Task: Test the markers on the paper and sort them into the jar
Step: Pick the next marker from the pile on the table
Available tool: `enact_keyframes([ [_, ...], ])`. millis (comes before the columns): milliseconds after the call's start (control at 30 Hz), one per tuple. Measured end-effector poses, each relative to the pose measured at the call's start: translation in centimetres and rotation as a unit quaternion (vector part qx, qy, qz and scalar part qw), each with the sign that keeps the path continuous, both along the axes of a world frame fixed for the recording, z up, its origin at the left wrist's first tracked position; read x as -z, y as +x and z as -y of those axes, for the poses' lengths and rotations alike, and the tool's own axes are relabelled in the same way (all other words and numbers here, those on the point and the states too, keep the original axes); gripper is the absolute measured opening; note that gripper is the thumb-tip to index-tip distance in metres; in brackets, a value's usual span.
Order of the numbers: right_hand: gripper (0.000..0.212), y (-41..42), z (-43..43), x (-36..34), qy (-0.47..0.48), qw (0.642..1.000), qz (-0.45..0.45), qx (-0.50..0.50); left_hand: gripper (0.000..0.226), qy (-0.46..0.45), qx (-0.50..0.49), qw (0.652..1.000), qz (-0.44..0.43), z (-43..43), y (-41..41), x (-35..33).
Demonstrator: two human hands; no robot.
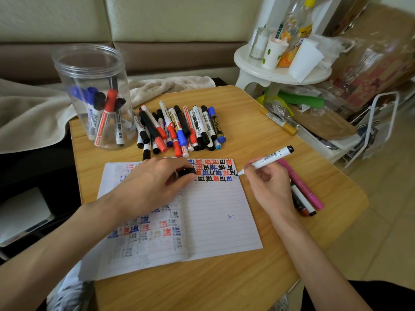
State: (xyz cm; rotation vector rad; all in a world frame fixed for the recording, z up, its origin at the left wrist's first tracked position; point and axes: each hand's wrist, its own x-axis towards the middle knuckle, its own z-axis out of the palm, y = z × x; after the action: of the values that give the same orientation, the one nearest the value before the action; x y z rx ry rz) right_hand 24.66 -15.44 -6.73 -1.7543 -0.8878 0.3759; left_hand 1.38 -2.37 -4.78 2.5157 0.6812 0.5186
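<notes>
Head: marker (272,157) within right grip (269,186)

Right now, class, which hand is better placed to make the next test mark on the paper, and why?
The right hand: its fingers grip the uncapped marker, tip at the marked rows of the paper. The left hand holds only the black cap.

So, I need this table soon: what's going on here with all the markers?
A person is testing markers on a lined notebook. The right hand holds an uncapped white marker, tip at the end of the red, blue and black test marks; the left hand rests on the page pinching a black cap. A pile of markers lies behind the notebook, several stand in the clear jar, and a pink marker and others lie by the right hand.
</notes>
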Motion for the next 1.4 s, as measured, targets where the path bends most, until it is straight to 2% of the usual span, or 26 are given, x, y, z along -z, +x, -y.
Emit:
enact_keyframes([
  [200, 0.007, -0.2, 0.1, -0.2, -0.020, 1.000, 0.001, 0.004, 0.035, -0.007, 0.007, 1.000, -0.001, 0.0, -0.1, -0.1],
  [367, 0.010, -0.5, 0.3, -1.0, 0.010, 0.996, -0.082, 0.032, 0.031, -0.013, 0.005, 1.000, 0.011, -0.2, -0.1, -0.1],
  [500, 0.009, -1.7, 0.4, -2.3, 0.037, 0.985, -0.158, -0.054, 0.034, -0.044, -0.017, 0.998, 0.042, 0.0, 0.1, -0.2],
  [634, 0.009, -3.2, 0.3, -3.1, 0.049, 0.971, -0.184, -0.143, 0.033, -0.059, -0.026, 0.996, 0.068, 0.1, 0.4, -0.3],
  [867, 0.011, -4.3, -0.2, -3.0, 0.052, 0.962, -0.187, -0.190, 0.034, -0.075, -0.018, 0.991, 0.108, 0.0, 0.3, 0.0],
  [1000, 0.021, -4.9, -0.4, -2.9, 0.039, 0.958, -0.187, -0.212, 0.028, -0.070, 0.006, 0.991, 0.109, 0.1, 0.2, -0.4],
  [1100, 0.031, -4.0, -0.2, -3.2, 0.022, 0.953, -0.225, -0.202, 0.028, -0.070, -0.002, 0.991, 0.110, 0.1, -0.1, -0.8],
  [1167, 0.029, -3.1, 0.0, -3.5, 0.033, 0.949, -0.248, -0.193, 0.029, -0.063, -0.008, 0.992, 0.112, 0.1, -0.1, -1.1],
  [1234, 0.025, -2.4, 0.2, -3.5, 0.020, 0.960, -0.202, -0.194, 0.027, -0.061, -0.014, 0.992, 0.111, 0.2, -0.1, -1.3],
  [1300, 0.021, -2.1, 0.2, -3.3, -0.010, 0.972, -0.117, -0.203, 0.028, -0.062, -0.023, 0.992, 0.109, 0.0, -0.2, -1.4],
  [1400, 0.027, -2.1, 0.0, -2.8, -0.036, 0.975, -0.015, -0.218, 0.038, -0.052, -0.033, 0.994, 0.094, -0.2, -0.4, -1.3],
])
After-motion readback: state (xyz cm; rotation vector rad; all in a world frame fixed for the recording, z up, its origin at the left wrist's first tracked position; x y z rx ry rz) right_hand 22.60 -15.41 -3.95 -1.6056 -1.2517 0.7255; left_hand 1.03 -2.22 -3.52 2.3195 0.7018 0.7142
